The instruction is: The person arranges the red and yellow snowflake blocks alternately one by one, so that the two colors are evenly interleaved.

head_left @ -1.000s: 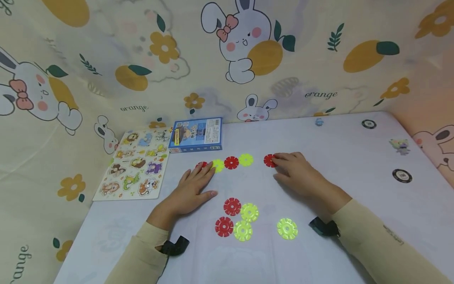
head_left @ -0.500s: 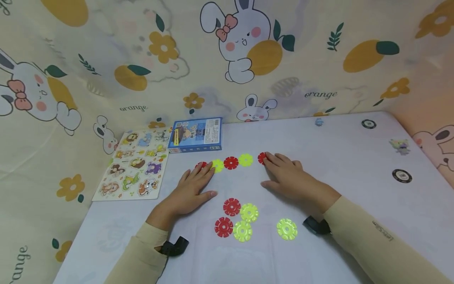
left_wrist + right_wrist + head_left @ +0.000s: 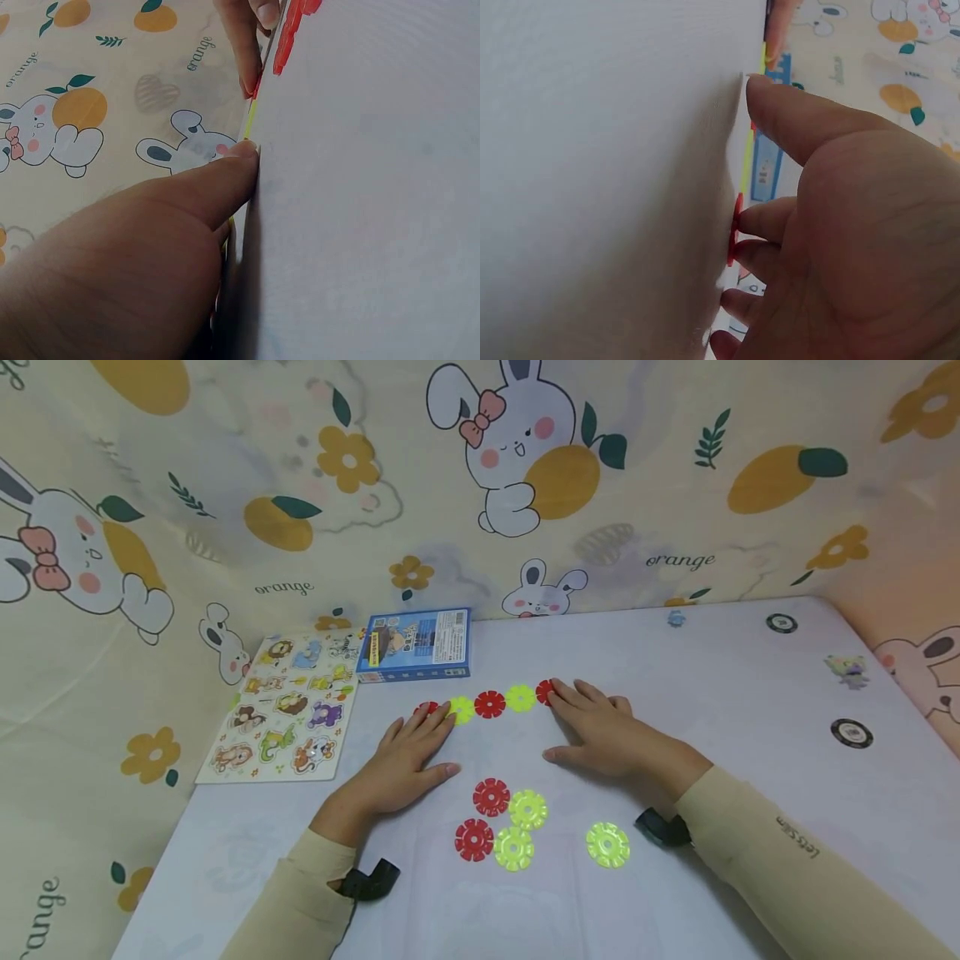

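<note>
A row of flower-shaped plastic discs, red and yellow-green in turn, lies on the white table. My left hand [image 3: 408, 764] rests with straight fingers on its left end, covering part of a red disc [image 3: 426, 708] and touching a yellow-green disc [image 3: 461, 711]. The row continues with a red disc [image 3: 490, 704] and a yellow-green disc [image 3: 521, 698]. At the right end, fingertips of my right hand [image 3: 611, 727] press flat on a red disc [image 3: 545, 692], partly hidden by them. In the right wrist view this red disc [image 3: 736, 229] lies under two fingertips.
Nearer me lie two red discs [image 3: 491, 797] and two yellow-green discs [image 3: 527, 809] in a cluster, with another yellow-green disc [image 3: 607, 845] to their right. A blue box [image 3: 414, 645] and an animal sticker board [image 3: 288, 710] stand back left. Small black rings [image 3: 852, 733] and trinkets [image 3: 847, 671] lie at right.
My right hand has slid the red disc leftward along the table, up to the yellow-green disc at the row's right end. The left hand has stayed in place.
</note>
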### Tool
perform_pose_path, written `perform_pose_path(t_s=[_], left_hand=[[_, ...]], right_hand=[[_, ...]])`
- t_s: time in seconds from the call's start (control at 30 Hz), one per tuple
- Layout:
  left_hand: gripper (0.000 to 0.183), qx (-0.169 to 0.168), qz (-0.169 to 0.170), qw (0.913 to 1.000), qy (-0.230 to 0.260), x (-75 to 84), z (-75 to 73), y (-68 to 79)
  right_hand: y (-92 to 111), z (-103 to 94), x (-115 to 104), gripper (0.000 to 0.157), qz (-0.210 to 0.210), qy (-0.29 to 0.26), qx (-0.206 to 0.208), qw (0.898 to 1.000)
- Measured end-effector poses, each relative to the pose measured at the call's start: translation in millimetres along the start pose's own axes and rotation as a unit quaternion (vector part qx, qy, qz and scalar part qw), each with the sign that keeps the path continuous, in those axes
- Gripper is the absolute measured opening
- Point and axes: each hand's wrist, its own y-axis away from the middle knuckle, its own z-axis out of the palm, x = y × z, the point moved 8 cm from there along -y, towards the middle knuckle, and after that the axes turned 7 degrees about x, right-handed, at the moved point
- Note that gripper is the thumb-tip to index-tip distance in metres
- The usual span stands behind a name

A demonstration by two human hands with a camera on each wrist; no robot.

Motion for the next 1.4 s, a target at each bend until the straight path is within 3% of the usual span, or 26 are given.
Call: perform_pose_path(t_s=[0.3, 0.47, 0.57, 0.7, 0.8, 0.9, 0.97, 1.07, 1.17, 1.3, 1.4], left_hand=[[0.078, -0.006, 0.001, 1.0000, -0.007, -0.6, 0.8, 0.9], [0.078, -0.008, -0.005, 0.9999, -0.009, -1.0, 1.3, 1.4], [0.079, -0.008, -0.006, 0.9999, -0.009, -0.7, 1.4, 1.0], [0.078, -0.004, -0.005, 1.0000, -0.006, -0.4, 1.0, 0.3], [0.078, 0.000, -0.005, 1.0000, -0.003, 0.1, -0.1, 0.6], [0.078, 0.001, -0.005, 1.0000, -0.003, 0.6, -0.9, 1.2], [0.078, -0.001, -0.005, 1.0000, -0.004, 0.8, -0.8, 1.4], [0.078, -0.002, -0.005, 1.0000, -0.004, 0.7, -0.8, 1.4], [0.078, -0.004, -0.007, 1.0000, -0.006, -0.2, 0.0, 1.1], [0.078, -0.003, -0.006, 1.0000, -0.006, -0.9, 1.0, 1.0], [0.078, 0.000, -0.006, 1.0000, -0.006, -1.2, 2.0, 1.0]], right_hand=[[2.8, -2.7, -3.0, 0.100, 0.003, -0.005, 0.002, 1.000], [9.8, -13.6, -1.9, 0.091, 0.008, -0.091, 0.044, 0.995], [21.7, -22.7, 2.4, 0.080, 0.013, -0.197, 0.072, 0.978], [45.3, -32.0, 8.1, 0.062, -0.014, -0.334, 0.090, 0.938], [65.8, -33.2, 8.5, 0.054, -0.042, -0.395, 0.077, 0.914], [86.8, -29.6, 5.4, 0.056, -0.063, -0.428, 0.047, 0.900], [100.5, -24.9, 3.2, 0.059, -0.074, -0.433, 0.025, 0.898], [117.4, -15.4, 0.7, 0.063, -0.078, -0.411, -0.005, 0.908], [128.3, -5.9, -1.3, 0.062, -0.073, -0.366, -0.022, 0.927], [133.2, -2.4, -8.3, 0.049, -0.085, -0.284, -0.003, 0.955], [133.0, -3.3, -13.1, 0.042, -0.088, -0.249, 0.014, 0.964]])
